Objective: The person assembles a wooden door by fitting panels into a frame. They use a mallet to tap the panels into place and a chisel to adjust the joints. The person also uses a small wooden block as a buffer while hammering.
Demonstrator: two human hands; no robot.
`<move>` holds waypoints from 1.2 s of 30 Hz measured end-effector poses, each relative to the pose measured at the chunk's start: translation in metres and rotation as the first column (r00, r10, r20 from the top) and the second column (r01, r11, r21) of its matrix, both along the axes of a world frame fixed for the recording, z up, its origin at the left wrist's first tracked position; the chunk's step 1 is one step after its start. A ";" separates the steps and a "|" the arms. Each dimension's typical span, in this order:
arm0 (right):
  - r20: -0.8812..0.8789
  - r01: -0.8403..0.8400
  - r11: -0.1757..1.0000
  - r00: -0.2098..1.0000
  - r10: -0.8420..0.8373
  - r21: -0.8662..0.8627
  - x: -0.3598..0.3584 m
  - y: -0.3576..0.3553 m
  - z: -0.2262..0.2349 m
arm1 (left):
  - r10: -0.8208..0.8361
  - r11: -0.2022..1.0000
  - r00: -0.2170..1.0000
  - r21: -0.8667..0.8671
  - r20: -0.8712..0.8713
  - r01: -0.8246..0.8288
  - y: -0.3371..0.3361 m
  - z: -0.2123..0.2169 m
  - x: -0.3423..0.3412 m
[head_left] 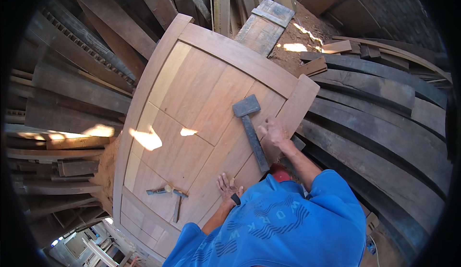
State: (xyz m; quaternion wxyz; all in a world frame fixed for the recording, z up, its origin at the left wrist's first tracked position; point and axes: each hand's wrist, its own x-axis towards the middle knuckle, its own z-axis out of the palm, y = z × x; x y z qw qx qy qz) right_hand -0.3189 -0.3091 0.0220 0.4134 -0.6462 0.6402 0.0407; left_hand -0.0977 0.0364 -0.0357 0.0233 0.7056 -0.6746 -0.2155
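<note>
**Warm wood, dark iron, bright blue**

The wooden door panel [201,99] is a pale reddish tan, its boards streaked with a fine lengthwise grain; one strip along its left side is lighter, almost cream. Two white-yellow patches of sunlight lie on it. The mallet [249,127] has a dull grey-black head and a dark grey handle. The small hammer [178,204] is dark brown with a grey head, and the tool beside it [158,189] is grey with a pale tip. The person's shirt [278,224] is bright blue, printed with darker blue wavy lines and lettering. The stacked planks [384,123] around are weathered grey-brown. The sawdust [300,31] is orange-brown.
</note>
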 end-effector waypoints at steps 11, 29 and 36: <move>0.017 -0.045 0.999 0.999 0.045 0.005 0.044 0.009 -0.015 | -0.018 1.000 1.000 -0.013 -0.023 0.017 0.002 -0.005 0.005; 0.291 -0.086 0.987 0.949 0.123 -0.135 -0.037 0.015 0.008 | -0.027 0.999 0.999 -0.042 -0.045 0.025 -0.001 0.000 0.006; 0.103 -0.082 0.956 0.988 0.115 -0.283 -0.043 0.021 0.010 | -0.015 1.000 0.999 0.004 -0.041 0.016 0.001 0.000 0.005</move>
